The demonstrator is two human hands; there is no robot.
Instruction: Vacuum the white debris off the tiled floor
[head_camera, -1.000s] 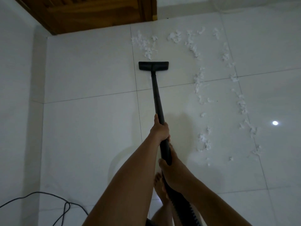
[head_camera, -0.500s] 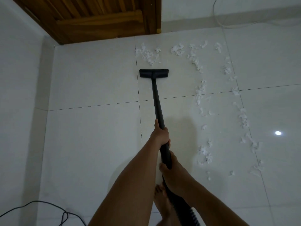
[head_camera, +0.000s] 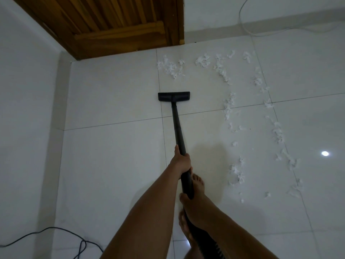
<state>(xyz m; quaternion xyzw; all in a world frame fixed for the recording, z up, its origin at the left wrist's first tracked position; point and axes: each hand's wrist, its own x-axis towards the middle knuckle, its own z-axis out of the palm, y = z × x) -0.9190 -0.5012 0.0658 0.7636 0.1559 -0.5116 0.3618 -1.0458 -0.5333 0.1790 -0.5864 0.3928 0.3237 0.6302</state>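
- Black power cord (head_camera: 56,232) loops on the tiled floor (head_camera: 112,156) at lower left; best kept behind the strokes
- Flat rectangular floor nozzle (head_camera: 174,96) sits on glossy bare tile, short of the nearest clump; I'd push it forward flat, then work rightwards
- Left hand (head_camera: 182,161) wraps its fingers round the smooth black wand (head_camera: 177,126)
- Right hand (head_camera: 194,208) grips lower, above the ribbed hose (head_camera: 211,245)
- White debris (head_camera: 228,107), light torn shreds, lies in ragged trails right of the nozzle and clusters near the wooden door (head_camera: 115,25)

Wand (head_camera: 176,124) in left hand (head_camera: 182,162), right hand (head_camera: 196,208); nozzle (head_camera: 174,96) near debris (head_camera: 171,68).
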